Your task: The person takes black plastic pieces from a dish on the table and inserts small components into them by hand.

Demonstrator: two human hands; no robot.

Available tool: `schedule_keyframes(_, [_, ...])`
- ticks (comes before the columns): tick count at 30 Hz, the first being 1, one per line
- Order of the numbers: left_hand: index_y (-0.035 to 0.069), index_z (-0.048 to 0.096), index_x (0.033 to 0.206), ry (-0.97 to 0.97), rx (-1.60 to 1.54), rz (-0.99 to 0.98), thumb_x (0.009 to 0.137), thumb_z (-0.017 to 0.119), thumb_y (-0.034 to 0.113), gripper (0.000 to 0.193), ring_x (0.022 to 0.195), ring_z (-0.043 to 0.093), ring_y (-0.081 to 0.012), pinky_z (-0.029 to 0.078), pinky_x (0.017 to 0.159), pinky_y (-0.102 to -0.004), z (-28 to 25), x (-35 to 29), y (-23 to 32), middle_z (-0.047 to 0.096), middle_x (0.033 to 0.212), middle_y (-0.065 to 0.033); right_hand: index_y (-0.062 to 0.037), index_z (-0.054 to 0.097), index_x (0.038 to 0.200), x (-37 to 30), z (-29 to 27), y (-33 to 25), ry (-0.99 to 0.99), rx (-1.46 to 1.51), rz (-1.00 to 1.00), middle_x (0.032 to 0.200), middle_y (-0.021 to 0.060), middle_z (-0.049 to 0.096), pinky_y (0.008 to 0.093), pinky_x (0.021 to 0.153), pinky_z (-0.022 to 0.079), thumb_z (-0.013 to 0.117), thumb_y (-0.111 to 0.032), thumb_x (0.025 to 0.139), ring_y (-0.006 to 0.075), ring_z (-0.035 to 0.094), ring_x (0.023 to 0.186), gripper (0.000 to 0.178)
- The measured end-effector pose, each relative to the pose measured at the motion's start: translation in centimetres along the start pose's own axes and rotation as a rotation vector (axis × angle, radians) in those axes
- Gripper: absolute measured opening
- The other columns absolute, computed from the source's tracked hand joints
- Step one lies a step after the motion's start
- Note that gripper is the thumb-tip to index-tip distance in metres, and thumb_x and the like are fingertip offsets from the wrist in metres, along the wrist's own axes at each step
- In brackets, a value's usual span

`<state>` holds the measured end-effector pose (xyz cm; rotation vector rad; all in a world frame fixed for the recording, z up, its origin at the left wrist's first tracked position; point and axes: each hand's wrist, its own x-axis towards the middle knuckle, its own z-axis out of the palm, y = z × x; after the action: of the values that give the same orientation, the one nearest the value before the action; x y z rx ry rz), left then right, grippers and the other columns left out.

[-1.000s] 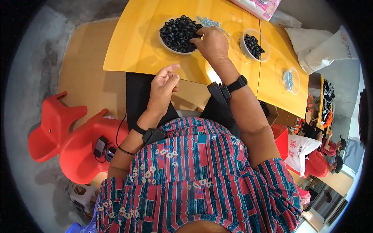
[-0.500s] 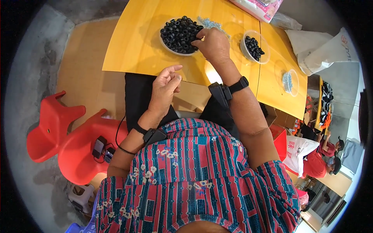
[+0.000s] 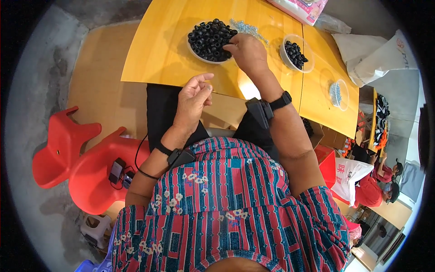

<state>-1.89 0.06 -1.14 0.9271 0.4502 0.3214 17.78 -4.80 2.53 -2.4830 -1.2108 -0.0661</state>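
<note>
A person wearing a pink-and-teal striped shirt with white flowers [image 3: 226, 190] sits at a glossy yellow wooden table [image 3: 158, 27]. At twelve o'clock in view, a round, pale plastic bowl [image 3: 209, 61] holds a heap of black beads with round holes [image 3: 208, 41]. The right hand [image 3: 249, 52] comes in at its three o'clock edge, thumb and forefinger close together at the heap; whether they grip a bead cannot be told. The left hand [image 3: 192, 99] is at eleven o'clock, by the table's near edge, its fingers curled, forefinger partly extended; whether it holds anything is unclear. Silvery-blue tiny pieces [image 3: 247, 28] lie just beyond the right hand. Between one and two o'clock stands a clear plastic tub [image 3: 283, 56] containing more black beads; at two o'clock, a smaller clear cup [image 3: 345, 97].
</note>
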Motion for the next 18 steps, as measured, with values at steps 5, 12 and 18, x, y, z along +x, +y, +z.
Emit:
schedule_keyframes(5, [0.003, 0.047, 0.12, -0.033, -0.173, -0.048, 0.092, 0.051, 0.015, 0.031, 0.073, 0.049, -0.0057, 0.043, 0.069, -0.0208, 0.2, 0.1, 0.7, 0.054, 0.087, -0.0003, 0.0019, 0.062, 0.096, -3.5, -1.5, -1.5, -0.264, 1.196, 0.257, 0.078, 0.0051, 0.06, 0.0245, 0.055, 0.044, 0.061, -0.017, 0.084, 0.0108, 0.052, 0.059, 0.022])
schedule_keyframes(12, [0.002, 0.052, 0.111, -0.024, -0.259, 0.07, 0.092, 0.051, 0.018, 0.025, 0.071, 0.051, -0.0074, 0.044, 0.069, -0.0217, 0.9, 0.7, 1.2, 0.057, 0.086, -0.0019, 0.0023, 0.06, 0.098, -6.7, -1.0, -2.9, -0.493, 1.927, 0.443, 0.075, 0.0038, 0.057, 0.0218, 0.053, 0.04, 0.057, -0.015, 0.088, 0.0085, 0.045, 0.058, 0.02])
schedule_keyframes(18, [0.003, 0.057, 0.099, -0.004, -0.303, 0.013, 0.092, 0.053, 0.022, 0.021, 0.072, 0.051, -0.0074, 0.045, 0.069, -0.0218, 0.9, 0.5, 1.0, 0.059, 0.085, -0.0011, 0.0013, 0.061, 0.101, -7.3, -0.7, -2.6, -0.49, 1.796, 0.323, 0.076, 0.0024, 0.058, 0.0196, 0.051, 0.036, 0.057, -0.015, 0.088, 0.0064, 0.043, 0.058, 0.021])
